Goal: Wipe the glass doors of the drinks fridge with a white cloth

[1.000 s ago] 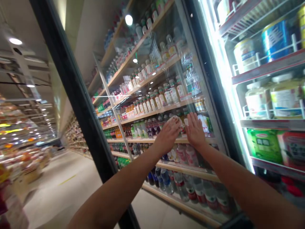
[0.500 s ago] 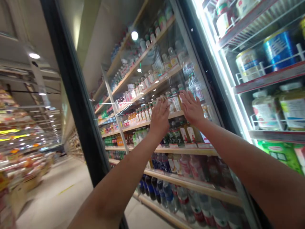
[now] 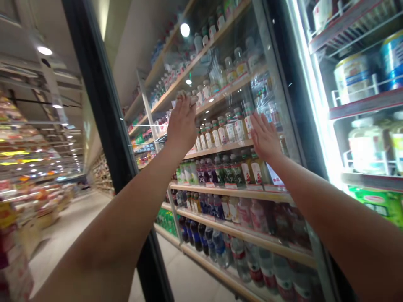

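Note:
A black-framed glass door [image 3: 97, 92] of a drinks cooler stands swung open in front of me. My left hand [image 3: 181, 126] is raised to the glass with a crumpled, brownish cloth [image 3: 182, 96] under its fingertips; most of the cloth is hidden by the fingers. Flat against the pane farther right, near the door's right edge, lies my right hand [image 3: 266, 136], fingers stretched and nothing in it. Several rows of bottles [image 3: 220, 134] show through the glass behind both hands.
To the right is the lit cooler interior, with cans [image 3: 352, 79], bottles [image 3: 367, 144] and green packs [image 3: 374, 203] on wire-fronted shelves. An aisle floor [image 3: 75, 226] runs away on the left, beside blurred goods displays [image 3: 34, 201].
My left hand has moved up and to the left across the glass with the cloth. The right hand stays flat on the pane, while the view has shifted slightly left.

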Motion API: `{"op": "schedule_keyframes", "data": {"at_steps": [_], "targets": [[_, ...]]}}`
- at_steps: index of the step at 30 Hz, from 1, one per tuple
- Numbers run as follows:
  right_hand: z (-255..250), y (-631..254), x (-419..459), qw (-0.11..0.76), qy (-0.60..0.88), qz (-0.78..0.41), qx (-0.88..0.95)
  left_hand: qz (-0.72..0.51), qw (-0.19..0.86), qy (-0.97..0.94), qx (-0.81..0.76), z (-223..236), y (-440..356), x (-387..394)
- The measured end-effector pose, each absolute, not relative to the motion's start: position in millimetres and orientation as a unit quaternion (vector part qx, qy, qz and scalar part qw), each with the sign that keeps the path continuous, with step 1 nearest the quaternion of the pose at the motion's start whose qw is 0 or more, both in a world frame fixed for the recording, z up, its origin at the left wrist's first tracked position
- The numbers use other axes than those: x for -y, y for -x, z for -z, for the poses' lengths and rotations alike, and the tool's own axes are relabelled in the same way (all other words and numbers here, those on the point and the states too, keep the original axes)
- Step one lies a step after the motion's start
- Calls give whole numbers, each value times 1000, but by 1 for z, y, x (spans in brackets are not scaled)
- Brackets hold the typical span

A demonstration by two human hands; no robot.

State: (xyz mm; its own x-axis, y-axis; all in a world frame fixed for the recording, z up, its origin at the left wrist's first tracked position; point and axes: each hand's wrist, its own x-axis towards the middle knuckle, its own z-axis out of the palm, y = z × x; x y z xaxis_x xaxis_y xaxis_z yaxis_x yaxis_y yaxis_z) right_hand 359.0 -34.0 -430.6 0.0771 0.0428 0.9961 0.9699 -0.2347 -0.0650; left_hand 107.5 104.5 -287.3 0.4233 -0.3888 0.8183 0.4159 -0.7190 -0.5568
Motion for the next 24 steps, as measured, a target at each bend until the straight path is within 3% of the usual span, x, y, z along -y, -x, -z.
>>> {"op": "schedule_keyframes", "data": {"at_steps": [2,5,8,10,13,17,19,21,24], "targets": [[431,-356,34,450,586,520,428,522,380,763,15,314,-99,-104],[430,-343,30,478,592,504,409,470,396,788,-33,396,-102,-86],[427,-322,23,521,620,467,355,338,443,818,-141,474,-110,-66],[427,-309,19,533,644,444,324,254,468,827,-180,495,-110,-59],[431,-299,18,523,658,436,321,264,467,835,-123,464,-94,-67],[443,-304,21,522,637,456,337,420,404,812,25,373,-43,-100],[449,-308,21,532,615,472,341,491,365,786,84,349,-17,-115],[454,-311,19,545,594,481,345,529,343,768,112,358,-3,-122],[460,-304,14,570,589,462,339,519,349,775,88,428,-7,-115]]}}
